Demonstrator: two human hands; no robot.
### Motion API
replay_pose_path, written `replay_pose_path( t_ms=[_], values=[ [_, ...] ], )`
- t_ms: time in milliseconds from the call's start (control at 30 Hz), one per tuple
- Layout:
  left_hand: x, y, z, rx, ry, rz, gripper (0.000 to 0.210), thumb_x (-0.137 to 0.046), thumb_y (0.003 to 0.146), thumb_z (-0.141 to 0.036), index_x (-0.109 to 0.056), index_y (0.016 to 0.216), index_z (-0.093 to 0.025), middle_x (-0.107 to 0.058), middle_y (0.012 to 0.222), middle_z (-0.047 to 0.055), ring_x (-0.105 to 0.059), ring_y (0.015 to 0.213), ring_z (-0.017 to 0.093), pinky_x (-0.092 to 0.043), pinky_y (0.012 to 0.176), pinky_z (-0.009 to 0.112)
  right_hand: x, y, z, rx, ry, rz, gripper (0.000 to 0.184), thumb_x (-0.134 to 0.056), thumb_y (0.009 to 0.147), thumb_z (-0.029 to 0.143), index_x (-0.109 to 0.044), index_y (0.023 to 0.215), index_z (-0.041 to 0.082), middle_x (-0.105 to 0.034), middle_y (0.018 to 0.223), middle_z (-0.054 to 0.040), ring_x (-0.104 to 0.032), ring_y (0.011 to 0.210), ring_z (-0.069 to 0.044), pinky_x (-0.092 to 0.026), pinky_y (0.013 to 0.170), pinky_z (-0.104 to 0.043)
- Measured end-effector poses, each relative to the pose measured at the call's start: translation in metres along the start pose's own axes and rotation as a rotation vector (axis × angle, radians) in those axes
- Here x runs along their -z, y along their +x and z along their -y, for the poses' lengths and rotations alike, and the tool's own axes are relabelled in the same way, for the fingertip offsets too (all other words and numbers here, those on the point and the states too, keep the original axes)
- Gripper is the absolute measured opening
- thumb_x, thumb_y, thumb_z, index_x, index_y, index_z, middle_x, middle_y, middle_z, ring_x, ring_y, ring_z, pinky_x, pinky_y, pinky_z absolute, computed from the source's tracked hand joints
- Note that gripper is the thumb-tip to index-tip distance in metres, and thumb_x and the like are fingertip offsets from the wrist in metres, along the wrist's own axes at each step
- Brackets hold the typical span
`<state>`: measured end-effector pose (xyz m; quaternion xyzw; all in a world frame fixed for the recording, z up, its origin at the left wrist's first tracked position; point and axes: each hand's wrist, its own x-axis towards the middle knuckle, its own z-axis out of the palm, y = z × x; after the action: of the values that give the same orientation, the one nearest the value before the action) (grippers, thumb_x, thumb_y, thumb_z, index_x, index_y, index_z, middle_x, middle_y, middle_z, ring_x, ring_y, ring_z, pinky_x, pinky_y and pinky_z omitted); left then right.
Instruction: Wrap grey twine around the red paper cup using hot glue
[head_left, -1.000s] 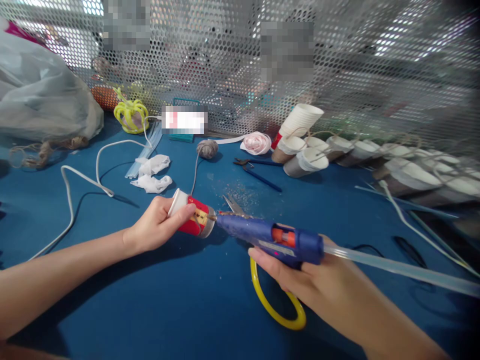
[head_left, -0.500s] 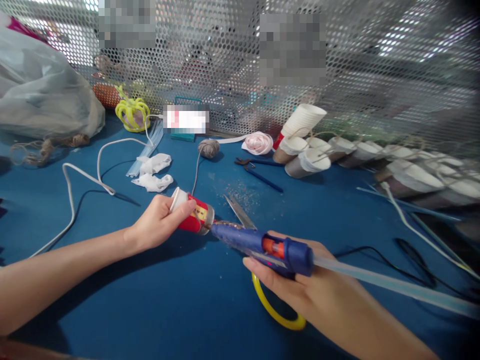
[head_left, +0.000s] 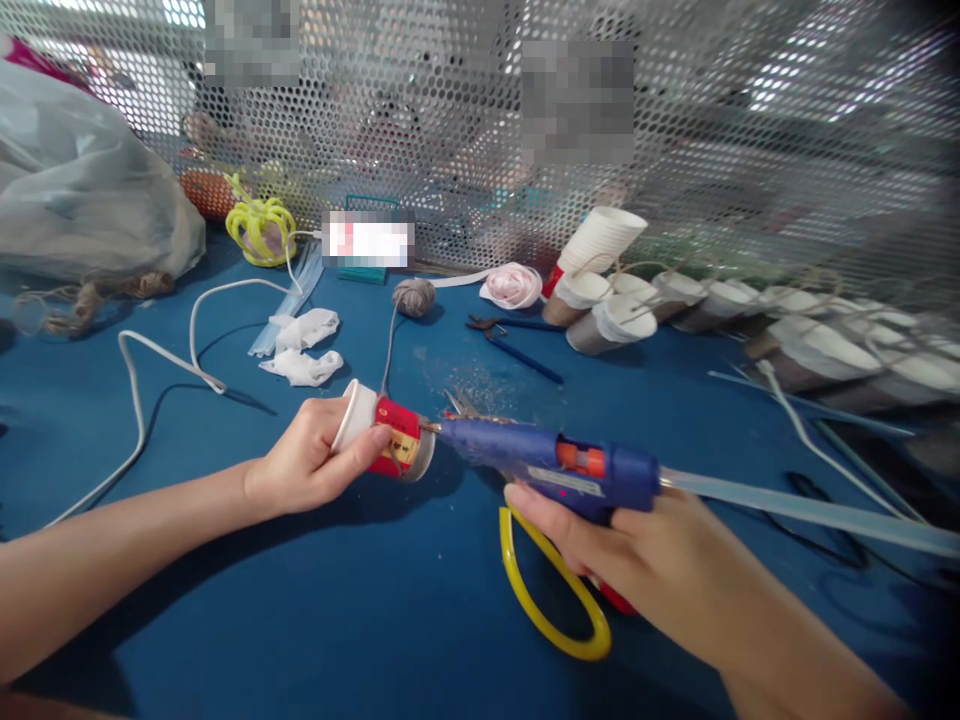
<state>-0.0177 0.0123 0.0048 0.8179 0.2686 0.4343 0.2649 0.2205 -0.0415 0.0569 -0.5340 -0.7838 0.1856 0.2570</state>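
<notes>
My left hand (head_left: 319, 455) is closed around a paper cup (head_left: 400, 432), white at the rim with a red and yellow printed side, tilted so its base points right. Grey yarn is wound near the base and runs back to a small yarn ball (head_left: 413, 297). In my right hand (head_left: 622, 540) is a blue glue gun (head_left: 525, 455), its metal nozzle at the cup's base edge; I cannot tell if they touch. A long clear glue stick (head_left: 787, 505) sticks out of its back. Under the gun lie scissors with yellow handles (head_left: 555, 610), partly hidden.
Blue-handled pliers (head_left: 517, 345) lie beyond the scissors, near scattered crumbs. Yarn-wrapped cups (head_left: 611, 325) with twine handles line the right side, beside stacked white cups (head_left: 604, 240). A white cable (head_left: 135, 400), crumpled tissue (head_left: 304, 345) and a plastic bag (head_left: 82, 180) are at left; perforated metal (head_left: 435, 130) stands behind.
The glue gun has swung up and slightly right, with its nozzle now higher on the cup's base edge. The cup has turned a little in my left hand.
</notes>
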Motion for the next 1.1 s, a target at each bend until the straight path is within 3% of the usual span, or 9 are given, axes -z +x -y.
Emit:
replay_pose_path(
  t_ms=[100, 300, 433, 533, 633, 733, 800, 933, 1100],
  values=[
    [0.000, 0.001, 0.000, -0.101, 0.033, -0.005, 0.032, -0.044, 0.081, -0.009, -0.042, 0.050, -0.015, -0.043, 0.046, -0.002, -0.036, 0.046, 0.008, -0.031, 0.046, 0.020, 0.002, 0.002, 0.002, 0.058, -0.044, 0.049, 0.046, -0.049, 0.081, 0.039, -0.041, 0.038, 0.025, -0.039, 0.030, 0.0022, -0.053, 0.045, -0.016, -0.038, 0.044, -0.026],
    [-0.001, 0.001, -0.001, -0.213, 0.051, 0.013, 0.031, -0.046, 0.078, -0.006, -0.035, 0.051, -0.017, -0.044, 0.045, -0.002, -0.036, 0.046, 0.009, -0.031, 0.048, 0.023, 0.003, 0.004, 0.001, -0.001, -0.028, 0.153, 0.044, -0.048, 0.082, 0.038, -0.042, 0.040, 0.024, -0.047, 0.034, 0.0033, -0.043, 0.033, -0.012, -0.037, 0.040, -0.026],
    [-0.001, 0.002, 0.000, -0.273, 0.038, 0.012, 0.031, -0.046, 0.076, -0.004, -0.033, 0.051, -0.018, -0.042, 0.044, -0.004, -0.036, 0.044, 0.009, -0.031, 0.049, 0.024, 0.003, 0.010, 0.001, -0.230, 0.076, 0.206, 0.044, -0.050, 0.078, 0.045, -0.039, 0.042, 0.023, -0.045, 0.037, 0.0032, -0.045, 0.036, -0.011, -0.039, 0.041, -0.025],
    [-0.001, 0.002, 0.000, -0.289, 0.038, 0.006, 0.030, -0.045, 0.076, -0.003, -0.034, 0.053, -0.018, -0.043, 0.045, -0.004, -0.036, 0.044, 0.009, -0.031, 0.049, 0.024, 0.004, 0.017, -0.003, -0.395, 0.253, 0.236, 0.030, -0.054, 0.075, 0.046, -0.050, 0.057, 0.022, -0.044, 0.037, 0.0058, -0.043, 0.035, -0.010, -0.038, 0.041, -0.023],
    [0.000, 0.003, 0.001, -0.284, 0.056, 0.005, 0.028, -0.045, 0.077, -0.004, -0.037, 0.054, -0.018, -0.044, 0.046, -0.003, -0.037, 0.046, 0.009, -0.032, 0.049, 0.023, 0.008, 0.026, -0.014, -0.433, 0.450, 0.142, 0.019, -0.061, 0.071, 0.040, -0.057, 0.071, 0.021, -0.045, 0.039, 0.0078, -0.041, 0.036, -0.008, -0.037, 0.042, -0.022],
    [0.001, 0.004, 0.001, -0.257, 0.073, -0.018, 0.030, -0.045, 0.078, -0.005, -0.036, 0.053, -0.018, -0.043, 0.046, -0.004, -0.036, 0.046, 0.009, -0.031, 0.047, 0.022, 0.014, 0.034, -0.034, -0.539, 0.512, -0.102, 0.019, -0.068, 0.064, 0.035, -0.058, 0.062, 0.018, -0.055, 0.049, 0.0033, -0.047, 0.045, -0.008, -0.037, 0.044, -0.020],
    [0.001, 0.004, 0.000, -0.236, 0.073, -0.037, 0.032, -0.045, 0.079, -0.006, -0.035, 0.052, -0.018, -0.041, 0.045, -0.004, -0.034, 0.045, 0.008, -0.030, 0.046, 0.021, 0.015, 0.039, -0.049, -0.588, 0.494, -0.191, 0.019, -0.068, 0.063, 0.034, -0.061, 0.063, 0.017, -0.062, 0.061, -0.0010, -0.052, 0.053, -0.009, -0.039, 0.046, -0.019],
    [0.003, 0.004, -0.003, -0.210, 0.068, -0.046, 0.034, -0.045, 0.079, -0.007, -0.033, 0.049, -0.018, -0.039, 0.045, -0.004, -0.033, 0.043, 0.007, -0.029, 0.044, 0.021, 0.010, 0.045, -0.071, -0.650, 0.473, -0.179, 0.027, -0.063, 0.070, 0.038, -0.061, 0.059, 0.014, -0.061, 0.059, -0.0039, -0.051, 0.049, -0.009, -0.039, 0.043, -0.020],
    [0.003, 0.005, -0.005, -0.280, 0.092, -0.027, 0.032, -0.045, 0.078, -0.006, -0.035, 0.051, -0.018, -0.042, 0.045, -0.004, -0.037, 0.045, 0.009, -0.031, 0.047, 0.022, -0.002, 0.048, -0.084, -0.740, 0.406, -0.144, 0.032, -0.063, 0.072, 0.041, -0.055, 0.055, 0.015, -0.057, 0.050, -0.0038, -0.050, 0.040, -0.009, -0.041, 0.041, -0.023]
  ],
)
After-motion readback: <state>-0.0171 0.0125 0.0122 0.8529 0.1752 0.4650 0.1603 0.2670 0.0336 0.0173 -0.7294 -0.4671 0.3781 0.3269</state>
